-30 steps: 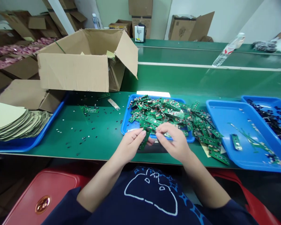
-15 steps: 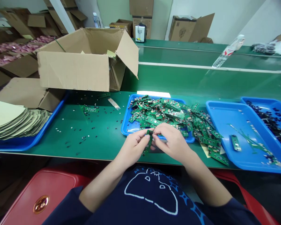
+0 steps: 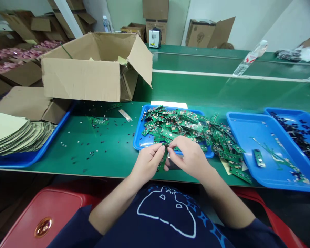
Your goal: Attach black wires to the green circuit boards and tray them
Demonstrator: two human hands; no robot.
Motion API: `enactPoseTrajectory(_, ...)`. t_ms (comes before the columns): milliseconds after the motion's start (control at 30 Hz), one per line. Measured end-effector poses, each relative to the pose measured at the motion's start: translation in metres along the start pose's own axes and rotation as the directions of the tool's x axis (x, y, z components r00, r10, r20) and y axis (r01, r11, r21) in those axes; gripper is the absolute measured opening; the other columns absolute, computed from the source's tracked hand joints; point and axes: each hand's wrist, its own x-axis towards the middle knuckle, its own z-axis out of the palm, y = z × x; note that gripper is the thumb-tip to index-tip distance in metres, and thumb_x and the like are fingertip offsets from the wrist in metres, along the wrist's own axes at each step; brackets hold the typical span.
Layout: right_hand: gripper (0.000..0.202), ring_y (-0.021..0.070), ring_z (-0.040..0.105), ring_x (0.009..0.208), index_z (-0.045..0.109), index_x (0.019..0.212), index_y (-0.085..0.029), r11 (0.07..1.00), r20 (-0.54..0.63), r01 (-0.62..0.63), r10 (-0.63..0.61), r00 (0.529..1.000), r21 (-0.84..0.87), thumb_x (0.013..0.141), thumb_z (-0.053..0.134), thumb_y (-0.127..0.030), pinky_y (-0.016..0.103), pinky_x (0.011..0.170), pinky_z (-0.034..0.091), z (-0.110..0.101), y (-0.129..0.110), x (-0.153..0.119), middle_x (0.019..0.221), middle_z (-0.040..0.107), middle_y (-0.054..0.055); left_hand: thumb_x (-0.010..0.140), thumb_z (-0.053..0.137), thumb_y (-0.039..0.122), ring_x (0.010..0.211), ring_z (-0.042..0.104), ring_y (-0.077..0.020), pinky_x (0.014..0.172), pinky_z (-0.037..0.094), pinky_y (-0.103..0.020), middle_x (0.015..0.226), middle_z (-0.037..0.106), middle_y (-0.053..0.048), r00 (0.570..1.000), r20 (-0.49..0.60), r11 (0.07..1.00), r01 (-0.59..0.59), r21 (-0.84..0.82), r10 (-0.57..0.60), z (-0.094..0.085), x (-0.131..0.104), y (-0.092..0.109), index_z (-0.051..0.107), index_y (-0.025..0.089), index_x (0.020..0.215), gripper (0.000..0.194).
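My left hand (image 3: 147, 161) is closed on a narrow green circuit board (image 3: 162, 163), its thumb pressed near the board's upper end. The board slants down toward the table's front edge. From the other side, my right hand (image 3: 188, 155) pinches at that same upper end, where a small black part (image 3: 166, 145) shows between the fingertips. Its exact kind is too small to make out. Just beyond both hands, a blue tray (image 3: 137, 139) holds a heap of similar circuit boards (image 3: 170, 125), which spills over its right side onto the table.
On the right, a blue tray (image 3: 241, 129) holds one board and thin green strips; another tray (image 3: 276, 111) holds black parts. A cardboard box (image 3: 81, 79) and stacked yellowish sheets (image 3: 23, 136) stand left. Small bits litter the green table (image 3: 111, 158). A bottle (image 3: 249, 59) leans at the back.
Both hands stay in nearly the same place, still at the board's upper end. The board and the fingertips have shifted slightly; the view has moved a little.
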Motion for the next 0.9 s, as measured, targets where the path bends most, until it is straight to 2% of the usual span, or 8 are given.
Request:
enactPoseTrajectory(133,0.034,0.0171,0.063,0.074,0.044,0.110,-0.019,0.923,-0.041,-0.241,0.264,0.964,0.300,0.080,0.058,-0.028,0.031,0.067,0.054,0.004,0.002,-0.006,0.084,0.062,0.004,0.090,0.039,0.034,0.041,0.056,-0.0081,0.048,0.044,-0.019,0.051,0.059,0.003,0.998,-0.053,0.997,0.027,-0.073,-0.031,-0.001,-0.001,-0.002,0.051,0.015,0.064,0.035)
enactPoseTrajectory(200,0.036,0.0167,0.065,0.076,0.044,0.114,-0.021,0.875,-0.018,-0.261,0.294,0.956,0.408,0.082,0.057,-0.026,0.031,0.068,0.055,0.004,0.004,-0.008,0.085,0.064,0.004,0.090,0.040,0.037,0.040,0.056,-0.0083,0.046,0.043,-0.019,0.052,0.060,0.002,0.999,-0.042,0.995,0.022,-0.095,-0.026,-0.003,-0.001,-0.003,0.052,0.014,0.066,0.035)
enactPoseTrajectory(333,0.010,0.0168,0.067,0.075,0.062,0.091,-0.021,0.907,-0.023,-0.197,0.221,0.975,0.374,0.084,0.054,-0.022,0.031,0.071,0.055,0.001,0.010,-0.008,0.081,0.070,0.003,0.090,0.041,0.038,0.040,0.057,-0.0089,0.045,0.044,-0.020,0.053,0.061,0.001,1.000,0.019,0.989,0.016,-0.150,-0.013,-0.005,0.000,-0.006,0.053,0.014,0.069,0.034)
enactPoseTrajectory(467,0.015,0.0174,0.068,0.072,0.067,0.083,-0.022,0.921,-0.025,-0.150,0.170,0.985,0.360,0.086,0.053,-0.022,0.031,0.068,0.056,0.000,0.018,-0.005,0.077,0.072,0.003,0.091,0.039,0.036,0.040,0.055,-0.0071,0.046,0.043,-0.018,0.053,0.061,0.000,0.981,0.192,0.994,0.051,-0.100,-0.032,-0.008,-0.001,-0.009,0.055,0.013,0.063,0.039)
enactPoseTrajectory(633,0.018,0.0172,0.066,0.078,0.067,0.091,-0.024,0.954,-0.129,0.077,-0.041,0.991,0.291,0.086,0.052,-0.016,0.032,0.069,0.056,0.005,0.020,-0.004,0.087,0.069,0.005,0.092,0.037,0.036,0.040,0.054,-0.0068,0.046,0.040,-0.018,0.052,0.058,0.001,0.931,0.361,0.999,0.049,0.014,-0.050,-0.012,0.003,-0.011,0.055,0.013,0.059,0.043)
enactPoseTrajectory(767,0.050,0.0191,0.063,0.095,0.042,0.130,-0.029,0.965,-0.247,0.055,0.011,0.969,0.258,0.084,0.052,-0.014,0.039,0.086,0.052,0.009,0.018,-0.005,0.128,0.050,0.011,0.091,0.039,0.033,0.053,0.057,-0.0092,0.056,0.045,-0.021,0.062,0.061,0.000,0.977,0.201,0.985,-0.106,0.135,0.077,-0.013,0.009,-0.013,0.064,0.014,0.081,0.033)
enactPoseTrajectory(833,0.061,0.0211,0.061,0.101,0.029,0.138,-0.028,0.952,-0.318,-0.008,0.110,0.942,0.305,0.083,0.054,-0.016,0.042,0.091,0.050,0.011,0.018,-0.007,0.130,0.048,0.012,0.091,0.042,0.033,0.066,0.059,-0.0120,0.065,0.048,-0.025,0.074,0.064,-0.002,0.979,0.074,0.952,-0.201,0.232,0.188,-0.015,0.011,-0.015,0.063,0.018,0.105,0.029)
enactPoseTrajectory(900,0.049,0.0212,0.062,0.097,0.041,0.130,-0.024,0.929,-0.332,-0.080,0.209,0.920,0.361,0.083,0.055,-0.019,0.040,0.085,0.052,0.012,0.018,-0.010,0.116,0.057,0.011,0.090,0.045,0.033,0.075,0.058,-0.0142,0.071,0.048,-0.028,0.084,0.063,-0.004,0.961,-0.004,0.910,-0.260,0.324,0.276,-0.017,0.012,-0.018,0.056,0.021,0.119,0.033)
